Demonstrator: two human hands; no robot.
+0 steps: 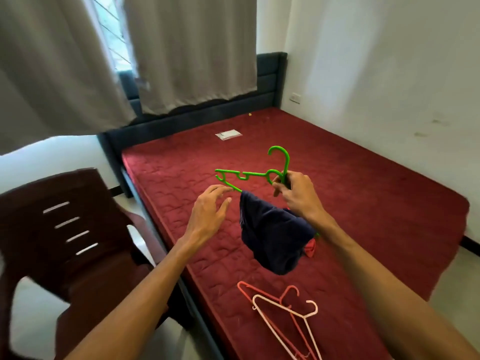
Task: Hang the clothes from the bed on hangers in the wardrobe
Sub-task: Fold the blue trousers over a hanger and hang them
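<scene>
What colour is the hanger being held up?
Bright green hanger, gripped by the right hand; the head view shows it best.

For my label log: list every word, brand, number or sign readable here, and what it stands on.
No text here can be read.
The packet on the bed: any print is too small and blurred to read.
The socket on the wall: no legible marking.
The green hanger: no brand or number shows.
</scene>
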